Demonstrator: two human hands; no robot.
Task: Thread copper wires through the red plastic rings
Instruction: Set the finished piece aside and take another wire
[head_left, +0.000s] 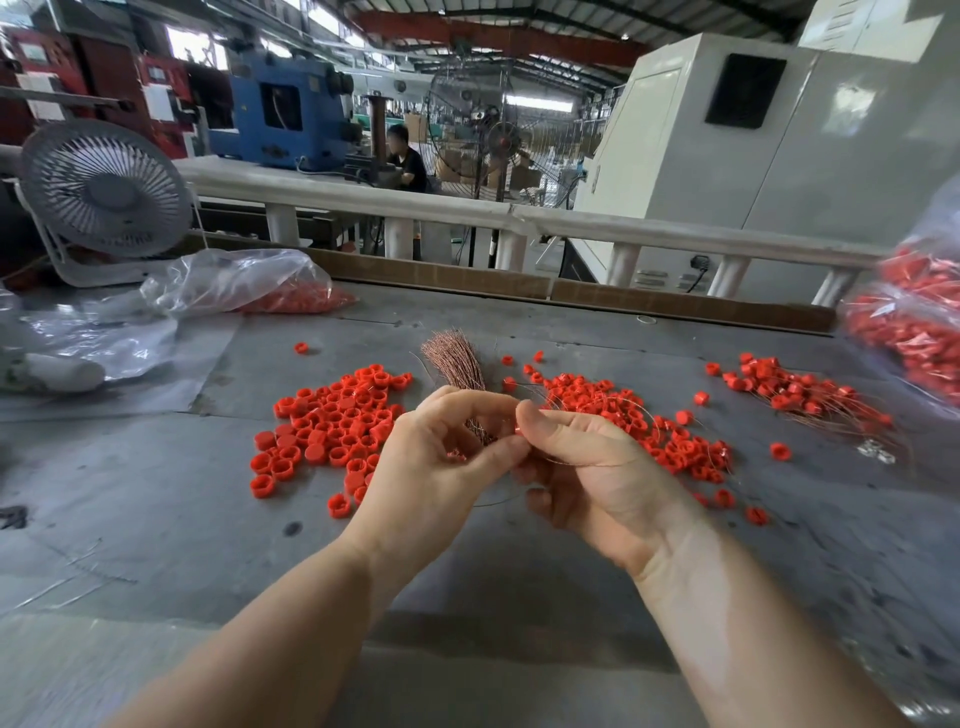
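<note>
My left hand (441, 467) and my right hand (587, 467) meet above the middle of the grey table (156, 493). Their fingertips pinch a thin copper wire (582, 464) together, and a small red ring (517, 429) shows at my right thumb tip. The wire loops out below and to the right of my right hand. A bundle of copper wires (454, 361) lies just behind my hands. A pile of loose red rings (332, 421) lies to the left. Rings with wires in them (670, 436) lie to the right.
A second heap of wired rings (800, 395) lies at the far right, beside a clear bag of red rings (914, 322). Another plastic bag with rings (249, 286) and a small white fan (104, 197) stand at the back left. A cardboard edge (519, 291) borders the table's far side.
</note>
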